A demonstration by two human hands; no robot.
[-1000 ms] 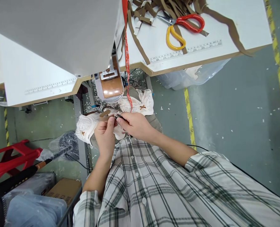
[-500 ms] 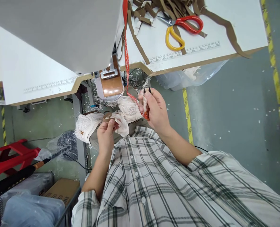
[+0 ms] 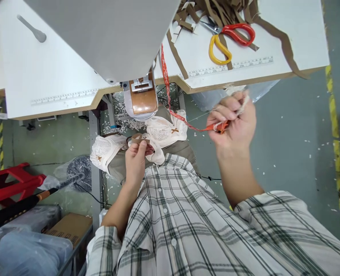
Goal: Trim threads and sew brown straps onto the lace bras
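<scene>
In my lap lies a white lace bra (image 3: 164, 132), its cups spread apart, each with a small brown bow. My left hand (image 3: 135, 158) is closed at its middle, pinching the fabric together with a curled brown fabric strip (image 3: 137, 138). Off to the right, my right hand (image 3: 234, 119) is raised and closed around tied thread snips; their blades are hidden in the palm. A red-orange ribbon (image 3: 170, 96) runs from the snips up past the sewing machine. Whitish thread (image 3: 244, 101) shows at the right fingers, and a thin strand stretches from there towards the bra.
Ahead stands the sewing machine (image 3: 142, 96) with a brown plate. Scissors (image 3: 220, 48) with red and yellow handles lie on the white table (image 3: 253, 73) beside brown strips (image 3: 215, 11). A red stool (image 3: 11, 184), a cardboard box (image 3: 72, 226) and plastic bins (image 3: 34, 249) are at left.
My right hand has moved right and up, away from the bra, drawing the ribbon out with it. The dark snip tips have turned out of sight. My left hand keeps its hold.
</scene>
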